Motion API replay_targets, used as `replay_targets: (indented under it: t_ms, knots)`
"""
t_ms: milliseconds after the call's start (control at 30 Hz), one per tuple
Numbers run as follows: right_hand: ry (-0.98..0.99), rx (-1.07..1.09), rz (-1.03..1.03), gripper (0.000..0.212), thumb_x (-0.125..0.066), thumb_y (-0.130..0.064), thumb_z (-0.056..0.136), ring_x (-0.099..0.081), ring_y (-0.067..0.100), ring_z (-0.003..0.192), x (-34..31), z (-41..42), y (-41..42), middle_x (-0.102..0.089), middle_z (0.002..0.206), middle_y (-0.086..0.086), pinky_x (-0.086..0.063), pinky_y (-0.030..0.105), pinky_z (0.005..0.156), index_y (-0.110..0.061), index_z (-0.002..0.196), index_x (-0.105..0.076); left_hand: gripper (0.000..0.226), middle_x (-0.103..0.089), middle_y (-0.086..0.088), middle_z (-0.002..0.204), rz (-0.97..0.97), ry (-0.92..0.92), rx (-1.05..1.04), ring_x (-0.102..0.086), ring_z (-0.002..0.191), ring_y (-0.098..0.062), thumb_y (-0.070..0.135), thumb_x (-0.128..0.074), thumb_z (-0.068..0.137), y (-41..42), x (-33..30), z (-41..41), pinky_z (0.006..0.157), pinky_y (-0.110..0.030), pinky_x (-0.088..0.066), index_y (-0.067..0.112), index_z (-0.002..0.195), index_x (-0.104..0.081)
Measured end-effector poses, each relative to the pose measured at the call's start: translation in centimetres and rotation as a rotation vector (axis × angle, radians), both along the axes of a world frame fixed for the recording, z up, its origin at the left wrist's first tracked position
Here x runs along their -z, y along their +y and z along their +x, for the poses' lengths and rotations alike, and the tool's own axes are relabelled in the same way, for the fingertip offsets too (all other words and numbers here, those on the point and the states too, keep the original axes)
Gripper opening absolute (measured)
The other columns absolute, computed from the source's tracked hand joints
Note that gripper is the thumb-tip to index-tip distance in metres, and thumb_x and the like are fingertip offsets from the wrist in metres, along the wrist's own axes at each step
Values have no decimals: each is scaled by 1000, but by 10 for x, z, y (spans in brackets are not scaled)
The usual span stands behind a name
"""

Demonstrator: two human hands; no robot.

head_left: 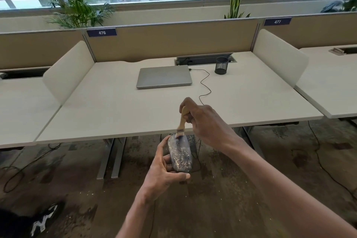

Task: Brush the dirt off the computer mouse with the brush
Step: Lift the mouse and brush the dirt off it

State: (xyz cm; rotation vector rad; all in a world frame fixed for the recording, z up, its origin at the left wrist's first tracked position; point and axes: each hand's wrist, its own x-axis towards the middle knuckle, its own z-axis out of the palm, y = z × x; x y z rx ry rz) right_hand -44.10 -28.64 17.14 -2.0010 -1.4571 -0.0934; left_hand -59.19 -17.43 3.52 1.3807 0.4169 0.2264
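Observation:
A dark computer mouse (181, 154), speckled with pale dirt, is held in the air in front of the desk edge. My left hand (164, 168) grips it from the left and below, thumb under its near end. My right hand (204, 120) holds a small brush (182, 120) by its wooden handle, above the mouse. The bristles touch the mouse's far end, near the scroll wheel. The mouse's thin black cable (205, 85) runs over the desk to the laptop.
On the white desk (116, 106) lie a shut silver laptop (164, 76) and a black mesh pen cup (221, 65). White side dividers (67, 71) flank the desk. Below is dark carpet with loose cables (17, 172) and pale crumbs.

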Motion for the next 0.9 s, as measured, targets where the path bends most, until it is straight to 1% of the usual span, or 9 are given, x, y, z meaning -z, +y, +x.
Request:
replay_targets:
  t_ms: [133,233,367,467,567,700,800,867,900]
  knots:
    - [-23,-24,-42,36,-51,10,89,-64,26,70,4,-9,-7,-62,81,5,-57,44,64,-19,109,-43,128,-75,-16,119,-3,4,-13,-76,102,-40,-10,-91,60,3,1,-1,82,-45,-63,39,157,-23]
    - [-11,-30,-21,39,-52,11,88,-67,28,75,2,-9,-10,-64,84,8,-59,44,66,-19,110,-42,129,-74,-17,121,15,9,-27,-75,105,-39,-6,-94,59,5,4,-3,87,-48,-63,40,157,-22]
    - [-27,-31,19,41,-51,14,88,-68,25,78,0,-11,-7,-64,87,5,-60,42,67,-19,110,-43,128,-73,-17,122,33,8,-40,-75,105,-38,-5,-94,61,6,1,-1,89,-49,-62,43,156,-24]
    - [-45,-37,-20,37,-54,10,90,-64,23,72,2,-15,-12,-62,83,3,-57,42,61,-20,109,-43,128,-73,-17,123,21,2,-45,-75,105,-38,-7,-94,61,7,0,-1,87,-46,-63,42,156,-24]
    - [-63,-38,-27,37,-52,12,90,-59,22,65,1,-14,-18,-59,79,2,-54,42,57,-19,107,-43,127,-75,-15,119,31,2,-47,-76,103,-37,-15,-90,64,5,0,-2,84,-43,-64,39,157,-23]
    - [-46,-41,28,34,-53,10,92,-68,19,78,-1,-11,-15,-65,88,3,-60,36,66,-17,110,-45,124,-76,-13,115,32,-4,-53,-77,101,-35,-19,-87,66,1,-4,-3,81,-39,-64,40,155,-24]
    - [-45,-50,-1,35,-54,11,91,-65,19,72,2,-13,-17,-62,84,0,-58,32,61,-17,110,-45,125,-74,-15,120,29,-15,-49,-76,104,-36,-17,-88,65,2,-5,-2,82,-40,-64,40,155,-24]
    - [-35,-46,-17,36,-54,13,89,-60,15,68,4,-12,-21,-58,82,-2,-50,20,57,-17,108,-45,125,-74,-16,120,24,-10,-51,-76,103,-37,-18,-87,65,2,-4,-4,81,-40,-64,39,156,-23]
    - [-9,-36,-6,36,-52,14,89,-60,13,69,4,-10,-23,-58,82,-3,-49,16,59,-16,108,-46,125,-74,-17,121,21,-10,-48,-76,103,-37,-18,-87,65,2,-3,-5,81,-40,-64,39,156,-23]
